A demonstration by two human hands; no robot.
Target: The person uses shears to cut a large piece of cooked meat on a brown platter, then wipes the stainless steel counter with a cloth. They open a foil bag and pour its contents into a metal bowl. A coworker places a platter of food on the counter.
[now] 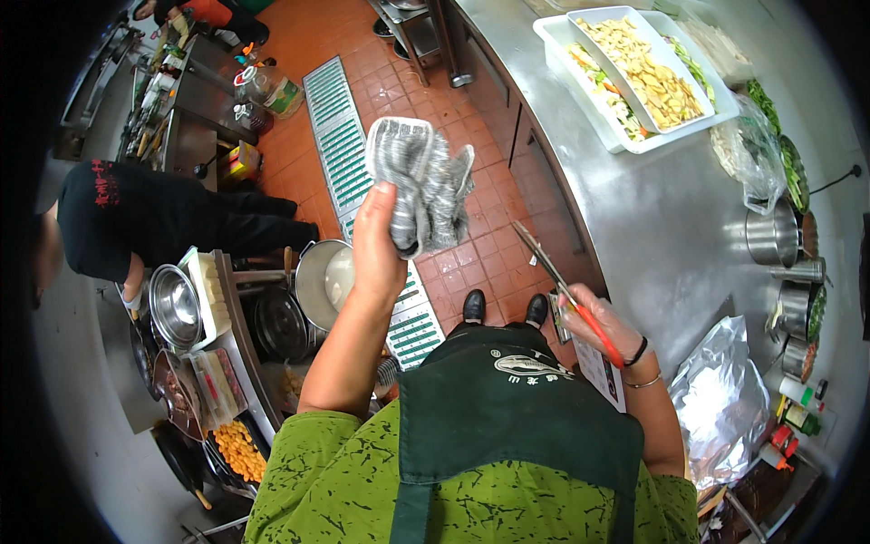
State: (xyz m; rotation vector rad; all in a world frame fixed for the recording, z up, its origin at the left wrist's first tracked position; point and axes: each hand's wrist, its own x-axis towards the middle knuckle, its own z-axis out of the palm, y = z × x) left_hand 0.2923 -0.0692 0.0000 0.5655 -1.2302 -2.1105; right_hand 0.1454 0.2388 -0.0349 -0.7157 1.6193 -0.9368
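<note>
My left hand (pixel 378 238) grips a folded grey cleaning cloth (pixel 418 187) with pale edging, raised over the tiled floor. In my right hand (pixel 601 323), which wears a clear plastic glove, are scissors (pixel 591 319) with red handles. Their blades point up and to the left, in front of the counter's side, and look slightly parted. A printed sheet (pixel 598 374) is partly visible below the right hand. To the right, crumpled aluminium foil (pixel 724 401) lies on the steel counter (pixel 652 251).
White tubs (pixel 615 139) of sliced vegetables stand at the upper right, with steel pots (pixel 771 236) along the wall. At left, a person in black (pixel 149 217) bends near a large pot (pixel 312 282). A drain grating (pixel 340 129) crosses the floor.
</note>
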